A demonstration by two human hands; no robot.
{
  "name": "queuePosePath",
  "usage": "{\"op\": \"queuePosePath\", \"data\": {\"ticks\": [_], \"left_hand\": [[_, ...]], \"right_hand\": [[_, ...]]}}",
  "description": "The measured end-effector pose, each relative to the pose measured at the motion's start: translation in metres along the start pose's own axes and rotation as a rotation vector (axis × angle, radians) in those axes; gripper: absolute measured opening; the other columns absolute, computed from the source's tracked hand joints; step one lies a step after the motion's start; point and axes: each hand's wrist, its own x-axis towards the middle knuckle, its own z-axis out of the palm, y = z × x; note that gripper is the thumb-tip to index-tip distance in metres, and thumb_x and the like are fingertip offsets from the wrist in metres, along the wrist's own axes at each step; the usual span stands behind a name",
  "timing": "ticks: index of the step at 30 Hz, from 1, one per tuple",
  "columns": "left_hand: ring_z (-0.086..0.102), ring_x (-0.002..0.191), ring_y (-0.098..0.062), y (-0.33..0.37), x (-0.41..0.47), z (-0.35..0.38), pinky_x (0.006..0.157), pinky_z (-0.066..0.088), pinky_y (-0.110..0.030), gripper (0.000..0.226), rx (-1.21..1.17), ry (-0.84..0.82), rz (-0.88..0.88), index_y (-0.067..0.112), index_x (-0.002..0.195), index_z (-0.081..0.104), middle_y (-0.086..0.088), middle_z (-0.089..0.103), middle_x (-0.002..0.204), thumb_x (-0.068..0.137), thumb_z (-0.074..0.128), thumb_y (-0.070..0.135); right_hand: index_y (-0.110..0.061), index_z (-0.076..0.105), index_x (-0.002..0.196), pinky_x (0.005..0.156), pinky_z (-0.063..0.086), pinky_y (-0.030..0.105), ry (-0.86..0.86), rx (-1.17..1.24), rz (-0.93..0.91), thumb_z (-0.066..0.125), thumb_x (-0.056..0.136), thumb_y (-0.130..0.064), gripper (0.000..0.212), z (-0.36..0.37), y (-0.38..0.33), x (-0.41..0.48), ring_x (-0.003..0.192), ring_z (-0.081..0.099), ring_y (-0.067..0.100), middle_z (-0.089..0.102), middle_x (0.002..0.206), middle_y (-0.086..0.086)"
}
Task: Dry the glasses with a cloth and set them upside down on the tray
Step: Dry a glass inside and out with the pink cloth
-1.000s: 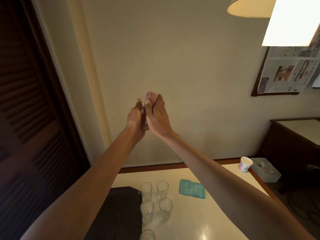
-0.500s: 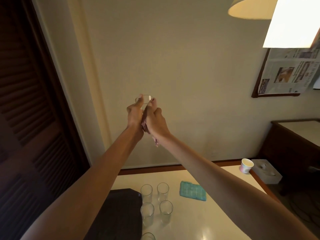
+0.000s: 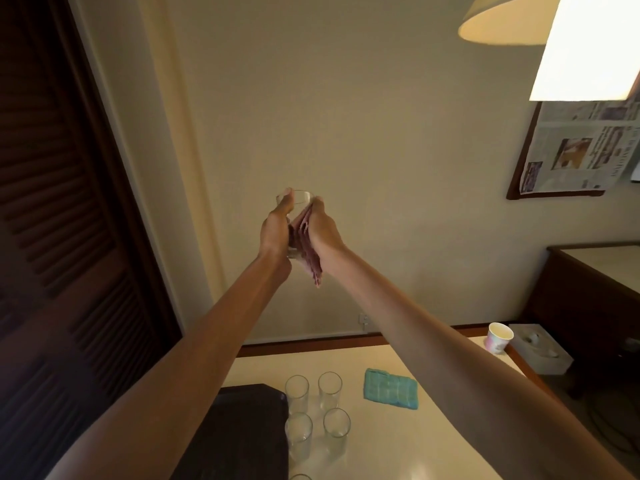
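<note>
High above the table, at arm's length, my left hand (image 3: 275,230) grips a clear glass (image 3: 299,200), rim up. My right hand (image 3: 323,228) presses a pink cloth (image 3: 306,249) against the glass's side, and the cloth's tail hangs below my wrist. Most of the glass is hidden between my hands. Down on the cream table (image 3: 415,438) stand several clear glasses (image 3: 330,388) upright, beside a dark tray (image 3: 242,431) at the lower left. A folded teal cloth (image 3: 391,393) lies to the right of them.
A paper cup (image 3: 498,337) stands at the table's far right corner, a white box (image 3: 540,349) beyond it. A dark louvred door (image 3: 62,237) fills the left. A wooden sideboard (image 3: 595,282) stands at the right, a lampshade (image 3: 512,19) hangs overhead.
My hands have come down a little with the glass. The right hand has slid the cloth from over the rim down the glass's side, so the rim shows.
</note>
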Motion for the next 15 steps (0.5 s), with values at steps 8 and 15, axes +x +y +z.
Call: {"op": "queuePosePath", "data": {"ticks": [8, 15], "left_hand": [[0.075, 0.078, -0.015, -0.001, 0.009, -0.012, 0.069, 0.058, -0.025, 0.054, -0.144, -0.093, -0.036, 0.007, 0.109, 0.07, -0.006, 0.077, 0.082, 0.111, 0.035, 0.049], [0.068, 0.073, -0.024, -0.005, 0.001, -0.006, 0.054, 0.053, -0.028, 0.069, -0.171, -0.115, -0.029, 0.0, 0.115, 0.067, -0.015, 0.068, 0.094, 0.108, 0.03, 0.058]], "right_hand": [[0.001, 0.039, 0.127, 0.081, 0.044, 0.023, 0.112, -0.431, -0.583, 0.038, 0.106, -0.032, 0.04, 0.006, 0.006, -0.024, 0.109, 0.059, 0.025, 0.053, 0.123, 0.014], [-0.014, 0.064, 0.094, 0.088, 0.053, 0.039, 0.056, -0.235, -0.277, 0.025, 0.099, -0.063, 0.063, -0.007, -0.023, -0.004, 0.093, 0.069, 0.025, 0.071, 0.1, 0.008]]}}
